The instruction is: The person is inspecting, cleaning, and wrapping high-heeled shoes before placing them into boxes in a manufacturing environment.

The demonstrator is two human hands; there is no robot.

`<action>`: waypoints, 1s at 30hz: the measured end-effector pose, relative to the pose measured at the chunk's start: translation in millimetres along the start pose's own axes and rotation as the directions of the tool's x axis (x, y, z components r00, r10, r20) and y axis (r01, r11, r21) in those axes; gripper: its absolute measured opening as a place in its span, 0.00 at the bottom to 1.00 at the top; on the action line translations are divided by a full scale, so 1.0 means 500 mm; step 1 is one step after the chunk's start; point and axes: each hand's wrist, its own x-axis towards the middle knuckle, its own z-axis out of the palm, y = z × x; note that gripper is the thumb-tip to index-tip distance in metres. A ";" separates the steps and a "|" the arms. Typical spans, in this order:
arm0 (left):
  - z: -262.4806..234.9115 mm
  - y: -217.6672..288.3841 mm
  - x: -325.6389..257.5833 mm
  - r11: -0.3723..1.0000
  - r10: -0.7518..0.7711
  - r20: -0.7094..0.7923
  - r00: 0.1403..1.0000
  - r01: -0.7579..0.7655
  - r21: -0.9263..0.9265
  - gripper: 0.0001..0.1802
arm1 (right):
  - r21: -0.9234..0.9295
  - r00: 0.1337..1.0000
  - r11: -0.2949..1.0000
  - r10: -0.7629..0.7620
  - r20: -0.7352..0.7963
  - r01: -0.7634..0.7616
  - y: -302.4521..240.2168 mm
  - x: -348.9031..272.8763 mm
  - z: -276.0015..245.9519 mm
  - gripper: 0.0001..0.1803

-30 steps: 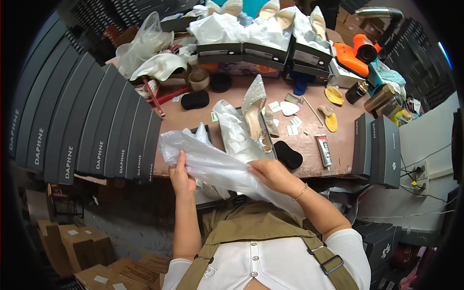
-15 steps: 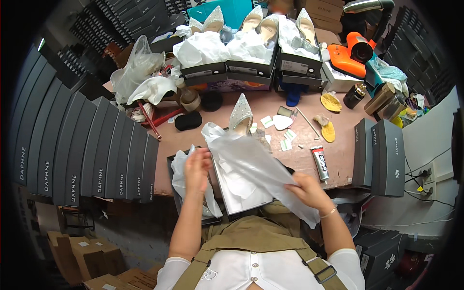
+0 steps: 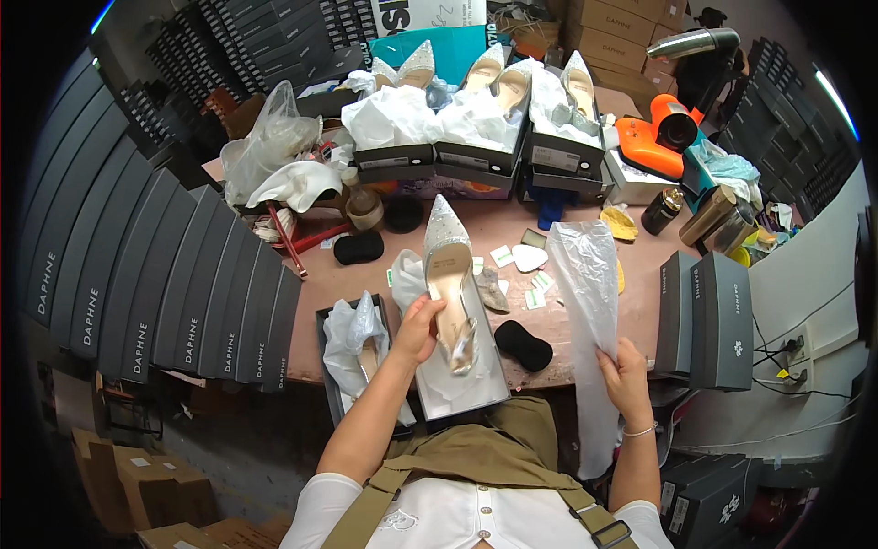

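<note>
My left hand (image 3: 419,333) grips a pointed, sparkly silver shoe (image 3: 448,236) by its side, toe pointing away from me. Beneath the shoe lies a white-lined shoe box (image 3: 487,389), with white tissue paper (image 3: 409,279) at its far end. Pinched in my right hand (image 3: 627,377) is a long translucent whitish wrapping sheet (image 3: 585,291), which hangs over the table's near edge. Left of the lined box, a second box part (image 3: 327,377) holds another shoe, partly hidden by tissue (image 3: 346,337) and my left forearm.
Grey shoe boxes (image 3: 165,284) stand in a row at left; two more (image 3: 720,320) stand at right. Open boxes of shoes (image 3: 393,161) line the back, beside an orange device (image 3: 647,146). A black oval pad (image 3: 523,346) and white cards (image 3: 534,298) lie on the pink tabletop.
My left hand has moved right and taken hold of the silver shoe, now above the lined box. My right hand has carried the sheet rightward off that box, uncovering the black pad.
</note>
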 end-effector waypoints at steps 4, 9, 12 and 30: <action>-0.019 0.041 -0.125 0.939 -0.112 0.353 0.929 0.215 -0.269 0.24 | -0.082 0.995 0.993 -0.074 0.068 0.080 -0.033 0.018 0.018 0.05; -0.037 0.012 -0.225 0.824 0.002 0.588 0.809 0.332 -0.460 0.31 | -0.057 0.977 0.987 -0.141 0.162 0.152 -0.097 0.020 0.060 0.04; -0.039 0.002 -0.246 0.821 0.020 0.589 0.808 0.324 -0.471 0.30 | -0.077 0.970 0.984 -0.141 0.199 0.159 -0.108 0.011 0.067 0.04; -0.017 0.039 -0.283 0.914 -0.251 0.290 0.924 0.128 0.384 0.24 | -0.052 0.960 0.984 -0.154 0.236 0.171 -0.089 -0.006 0.078 0.08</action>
